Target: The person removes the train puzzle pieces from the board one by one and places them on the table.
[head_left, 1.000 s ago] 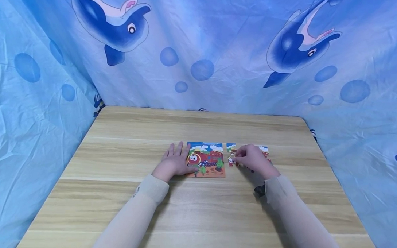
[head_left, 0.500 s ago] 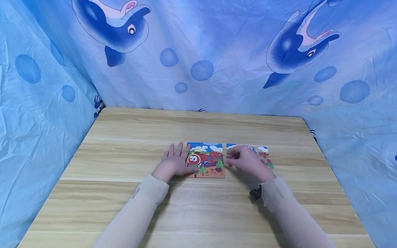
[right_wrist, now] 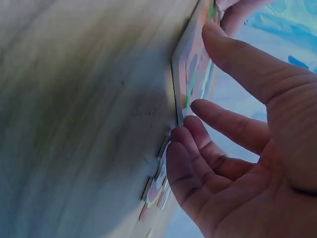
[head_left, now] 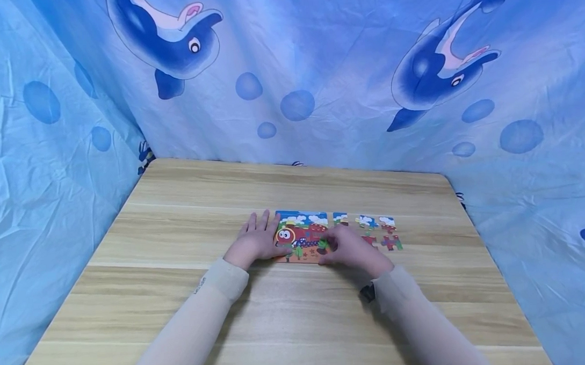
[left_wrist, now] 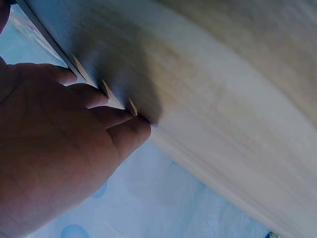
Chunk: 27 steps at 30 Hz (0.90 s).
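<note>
Backdrop: blue cloth (head_left: 349, 137) printed with dolphins and bubbles stands behind the table and down both sides on my head feed.
Table: pale wood-grain tabletop (head_left: 278, 317), rounded at its far corners; everything I can see being handled lies on it.
Forearms: left sleeve (head_left: 195, 320) and right sleeve (head_left: 423, 317), both light-coloured, slant inward from the near edge, so I see the two hands meet the work from opposite sides.
Right hand: reaching in from the right, the right hand (head_left: 350, 250) has its thumb well apart from the fingers; I see the thumb on the near right corner of the puzzle, the index finger by its right edge, and the other fingers loosely bent, closed round nothing.
Left hand: palm down, fingers fanned, the left hand (head_left: 256, 243) lies along the puzzle's left side with its thumb over the picture; I see it steadying nothing in a grip.
Puzzle: a train picture puzzle (head_left: 304, 236) lies flat between the hands, mid-table.
Pieces: I count at least five loose pieces (head_left: 391, 243) right of the puzzle, beyond the right hand.
Wrist: a black item (head_left: 368, 293) shows at the right cuff.
</note>
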Motion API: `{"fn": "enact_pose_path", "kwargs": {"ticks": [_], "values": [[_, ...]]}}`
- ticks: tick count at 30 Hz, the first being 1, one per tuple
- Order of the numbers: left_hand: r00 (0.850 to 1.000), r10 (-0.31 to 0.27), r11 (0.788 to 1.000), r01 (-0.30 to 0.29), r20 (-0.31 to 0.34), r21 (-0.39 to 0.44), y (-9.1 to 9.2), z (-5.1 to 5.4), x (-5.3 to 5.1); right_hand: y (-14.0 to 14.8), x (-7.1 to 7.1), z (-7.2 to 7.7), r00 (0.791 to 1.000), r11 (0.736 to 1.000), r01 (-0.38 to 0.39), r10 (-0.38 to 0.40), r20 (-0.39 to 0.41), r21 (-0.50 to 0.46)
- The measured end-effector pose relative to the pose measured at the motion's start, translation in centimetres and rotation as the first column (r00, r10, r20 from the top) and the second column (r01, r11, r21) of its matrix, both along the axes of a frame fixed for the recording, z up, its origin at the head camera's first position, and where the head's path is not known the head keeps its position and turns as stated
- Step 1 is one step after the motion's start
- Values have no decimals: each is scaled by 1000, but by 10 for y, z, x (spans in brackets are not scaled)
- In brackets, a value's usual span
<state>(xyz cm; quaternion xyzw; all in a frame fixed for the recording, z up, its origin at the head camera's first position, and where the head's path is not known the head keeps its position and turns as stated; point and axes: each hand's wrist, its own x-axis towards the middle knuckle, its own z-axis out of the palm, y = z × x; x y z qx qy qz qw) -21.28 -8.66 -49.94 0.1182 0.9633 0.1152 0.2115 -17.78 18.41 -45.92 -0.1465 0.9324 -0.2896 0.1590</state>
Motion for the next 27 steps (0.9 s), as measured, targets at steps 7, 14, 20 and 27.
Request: {"fn": "enact_pose_path", "kwargs": {"ticks": [7,14,20,27], "values": [[1000,-3,1000,3,-5,21,1,0,1,-6,6,0,1000,997,4,-2,-30,75],[1000,-4,1000,4,0,21,2,4,4,-8,7,3,999,996,-8,11,-35,88],[998,-49,999,50,-38,4,17,34,18,-7,5,2,999,996,-13,16,-34,86],[997,-38,999,36,-68,-34,33,16,11,-8,4,6,1000,996,-20,21,-16,90]]}}
